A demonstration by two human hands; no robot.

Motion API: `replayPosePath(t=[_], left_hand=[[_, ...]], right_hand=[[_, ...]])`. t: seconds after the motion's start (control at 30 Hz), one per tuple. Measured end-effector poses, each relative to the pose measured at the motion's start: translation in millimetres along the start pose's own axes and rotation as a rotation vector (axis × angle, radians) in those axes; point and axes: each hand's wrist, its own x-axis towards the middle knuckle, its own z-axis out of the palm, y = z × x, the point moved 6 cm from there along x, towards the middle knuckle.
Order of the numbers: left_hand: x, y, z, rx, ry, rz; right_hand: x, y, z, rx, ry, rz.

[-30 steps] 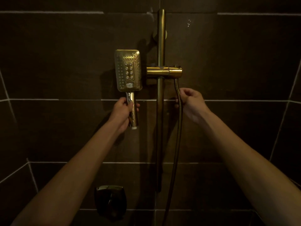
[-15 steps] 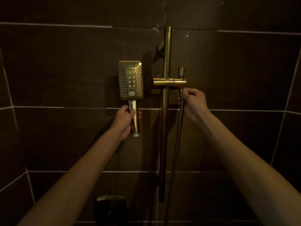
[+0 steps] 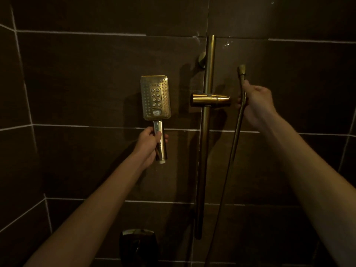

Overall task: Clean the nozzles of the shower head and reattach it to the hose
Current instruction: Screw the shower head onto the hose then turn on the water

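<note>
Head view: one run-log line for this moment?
left hand: grips shower head handle | right hand: holds hose near nut | hose: detached | holder: empty

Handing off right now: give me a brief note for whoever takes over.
Left hand: shut on the shower head by its handle, nozzles facing the camera, left of the rail.
Right hand: shut on the hose just below its nut, right of the holder.
Done: head and hose both in hand, apart; nozzle cleanliness can't be judged in this light.
Left: bring the nut to the handle's bottom end, screw on.
</note>
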Motion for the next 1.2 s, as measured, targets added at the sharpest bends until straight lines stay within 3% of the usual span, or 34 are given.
replayPosePath(t=[0.23,0.43,0.83,1.2], left_hand=[[-30.0,-1.0,-0.2,-0.075,-0.035,0.001],[-68.7,-14.0,-5.8,-0.113,-0.048,-0.016],[-146.7,-64.0,-22.8,-0.114,-0.073,-0.051],[-196.9,-93.0,-29.5,-0.11,-0.114,-0.105]], right_hand=[[-69.5,13.9,-2.7,-0.168,-0.106,0.0],[-173.8,76.6,-0.1,-0.104,-0.188,0.225],[-356.2,201.5,14.2,-0.329,-0.321,0.527],[-389.5,215.8,30.2,-0.422,-0.399,0.462]])
